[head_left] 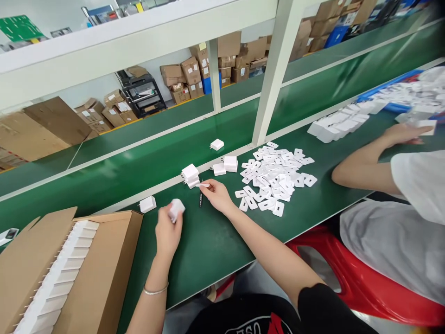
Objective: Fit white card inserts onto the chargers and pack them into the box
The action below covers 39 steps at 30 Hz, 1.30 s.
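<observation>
Across the green table (208,241), seen from the head camera, we find the work partway along, as far as we can judge. Our left hand (168,231) grips a white charger (177,209), blurred enough that we cannot make out its prongs or which face is turned up. Our right hand (217,195) pinches a small flat white piece (203,185) between thumb and fingers, just above a black pen (200,198) on the table. Charger and flat piece are apart, so we take this unit as not yet done.

On our left, an open carton (116,260) bears a long row of chargers (62,278), packed side by side with prongs pointing left; we read these as the finished share, though the row's near end runs out of view and we cannot count it.

Plenty seems left. A single charger (148,204) lies beside the carton, a stacked pair (190,172) sits by the pale rail (160,189), two more (225,165) lie to their right, and another (217,144) is beyond the rail. Near our right forearm spreads a large heap of slotted flat pieces (274,174), loose and unattached. Farther right, a co-worker's hand (399,133) holds a white item.
</observation>
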Each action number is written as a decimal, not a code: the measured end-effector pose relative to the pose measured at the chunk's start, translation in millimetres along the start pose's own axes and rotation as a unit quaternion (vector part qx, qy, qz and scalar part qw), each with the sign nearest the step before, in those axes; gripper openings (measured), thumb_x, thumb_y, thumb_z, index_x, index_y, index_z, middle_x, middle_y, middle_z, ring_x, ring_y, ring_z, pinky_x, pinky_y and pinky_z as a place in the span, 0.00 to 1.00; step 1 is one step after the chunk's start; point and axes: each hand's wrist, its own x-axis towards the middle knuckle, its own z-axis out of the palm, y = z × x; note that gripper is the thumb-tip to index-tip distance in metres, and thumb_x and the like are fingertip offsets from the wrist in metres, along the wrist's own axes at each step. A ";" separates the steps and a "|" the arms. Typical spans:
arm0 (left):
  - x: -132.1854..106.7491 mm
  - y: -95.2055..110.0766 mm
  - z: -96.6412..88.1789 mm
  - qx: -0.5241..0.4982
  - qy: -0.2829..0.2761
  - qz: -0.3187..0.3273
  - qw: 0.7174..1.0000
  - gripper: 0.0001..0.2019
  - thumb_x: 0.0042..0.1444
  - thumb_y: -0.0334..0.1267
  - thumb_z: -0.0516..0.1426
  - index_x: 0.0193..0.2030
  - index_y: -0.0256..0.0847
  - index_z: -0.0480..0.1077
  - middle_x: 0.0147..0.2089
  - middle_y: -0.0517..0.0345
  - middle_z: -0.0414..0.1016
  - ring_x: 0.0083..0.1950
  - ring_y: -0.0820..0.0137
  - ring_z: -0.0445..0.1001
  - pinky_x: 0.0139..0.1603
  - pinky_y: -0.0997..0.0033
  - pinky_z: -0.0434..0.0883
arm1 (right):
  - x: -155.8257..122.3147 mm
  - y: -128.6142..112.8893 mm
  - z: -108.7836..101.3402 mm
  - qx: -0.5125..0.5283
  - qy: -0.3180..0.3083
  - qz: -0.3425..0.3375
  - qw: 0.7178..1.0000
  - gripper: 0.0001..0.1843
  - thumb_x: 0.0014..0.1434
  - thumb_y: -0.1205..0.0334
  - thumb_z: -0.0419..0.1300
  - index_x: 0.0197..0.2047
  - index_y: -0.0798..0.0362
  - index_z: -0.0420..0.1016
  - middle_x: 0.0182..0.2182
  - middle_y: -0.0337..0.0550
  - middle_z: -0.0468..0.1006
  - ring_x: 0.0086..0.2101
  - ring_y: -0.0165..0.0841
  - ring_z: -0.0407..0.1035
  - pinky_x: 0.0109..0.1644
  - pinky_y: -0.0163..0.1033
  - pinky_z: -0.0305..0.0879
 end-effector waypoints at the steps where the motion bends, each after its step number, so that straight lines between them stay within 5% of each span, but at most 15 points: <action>1: -0.8 -2.9 0.9 0.051 -0.025 0.006 0.998 0.20 0.60 0.48 0.60 0.53 0.40 0.63 0.47 0.47 0.73 0.34 0.65 0.76 0.33 0.65 0.73 | -0.4 0.5 0.3 -0.005 0.000 -0.003 1.000 0.20 0.56 0.47 0.62 0.43 0.54 0.80 0.27 0.38 0.73 0.27 0.29 0.64 0.35 0.37 0.62; 5: -3.3 -5.4 4.5 0.075 0.029 0.039 0.996 0.22 0.62 0.48 0.58 0.56 0.37 0.62 0.53 0.39 0.71 0.39 0.62 0.76 0.34 0.66 0.71 | -2.1 0.4 0.5 -0.018 -0.005 -0.012 1.000 0.19 0.58 0.47 0.61 0.43 0.54 0.79 0.29 0.38 0.75 0.28 0.29 0.64 0.35 0.36 0.61; 9: -2.0 2.5 2.3 0.119 -0.062 -0.030 0.991 0.19 0.61 0.46 0.57 0.55 0.40 0.66 0.46 0.47 0.74 0.37 0.62 0.75 0.35 0.66 0.70 | -3.2 -2.0 -1.7 -0.035 -0.007 -0.015 0.999 0.17 0.59 0.49 0.60 0.43 0.54 0.79 0.30 0.38 0.75 0.29 0.29 0.65 0.36 0.37 0.61; 13: -0.6 6.1 -4.4 0.094 -0.013 -0.059 0.994 0.18 0.60 0.45 0.58 0.55 0.42 0.69 0.48 0.49 0.75 0.40 0.62 0.75 0.36 0.67 0.70 | -4.4 -2.9 -4.2 -0.125 -0.026 -0.037 0.991 0.15 0.60 0.54 0.60 0.47 0.51 0.79 0.39 0.42 0.76 0.32 0.31 0.65 0.39 0.38 0.64; 17: -0.6 4.6 -4.2 0.031 -0.026 -0.059 0.997 0.17 0.59 0.44 0.59 0.54 0.43 0.71 0.50 0.50 0.75 0.43 0.63 0.75 0.36 0.70 0.70 | -9.6 -4.3 -3.8 -0.296 -0.038 -0.127 0.946 0.22 0.58 0.62 0.62 0.56 0.53 0.78 0.48 0.51 0.72 0.47 0.41 0.66 0.54 0.47 0.66; 20: -0.1 2.0 -0.4 -0.088 -0.010 -0.091 0.992 0.17 0.60 0.46 0.59 0.53 0.42 0.71 0.50 0.50 0.74 0.42 0.66 0.75 0.36 0.73 0.70 | -17.3 -8.5 -1.4 -0.322 -0.115 -0.245 0.907 0.33 0.55 0.63 0.65 0.65 0.50 0.71 0.59 0.53 0.68 0.58 0.47 0.61 0.63 0.52 0.60; 24: 2.3 0.2 0.1 -0.240 0.009 -0.155 0.958 0.18 0.58 0.48 0.61 0.52 0.42 0.71 0.45 0.54 0.73 0.37 0.71 0.71 0.34 0.75 0.68 | -26.3 -14.7 4.3 -0.252 -0.198 -0.336 0.886 0.28 0.59 0.51 0.68 0.60 0.49 0.73 0.63 0.50 0.66 0.64 0.43 0.57 0.68 0.51 0.54; 32: 5.2 5.7 -3.8 -0.323 -0.005 -0.176 0.930 0.17 0.52 0.41 0.65 0.48 0.42 0.74 0.41 0.58 0.70 0.31 0.77 0.64 0.29 0.79 0.62 | -24.3 -13.5 8.6 -0.294 -0.162 -0.384 0.860 0.20 0.60 0.53 0.70 0.53 0.50 0.77 0.58 0.48 0.73 0.61 0.42 0.61 0.63 0.50 0.56; 34: 9.7 5.1 -7.2 -0.317 0.041 -0.173 0.932 0.16 0.51 0.38 0.65 0.47 0.41 0.74 0.42 0.58 0.71 0.32 0.77 0.65 0.29 0.79 0.62 | -21.5 -12.5 6.0 -0.310 -0.157 -0.389 0.853 0.17 0.59 0.54 0.70 0.50 0.51 0.78 0.56 0.47 0.75 0.59 0.43 0.63 0.62 0.50 0.55; 37: 19.1 4.2 -19.8 -0.407 0.114 -0.174 0.889 0.13 0.48 0.36 0.62 0.42 0.40 0.73 0.34 0.62 0.67 0.25 0.79 0.59 0.26 0.77 0.61 | -17.1 -12.4 0.7 -0.316 -0.132 -0.377 0.861 0.17 0.58 0.56 0.71 0.48 0.52 0.79 0.52 0.46 0.77 0.57 0.43 0.64 0.61 0.50 0.54; 39: 22.7 5.6 -30.3 -0.527 0.072 -0.193 0.825 0.12 0.48 0.39 0.60 0.40 0.41 0.71 0.28 0.66 0.61 0.20 0.79 0.51 0.24 0.75 0.59 | -15.2 -13.2 -2.5 -0.301 -0.098 -0.350 0.882 0.17 0.58 0.55 0.71 0.49 0.51 0.79 0.51 0.45 0.78 0.56 0.42 0.65 0.60 0.50 0.56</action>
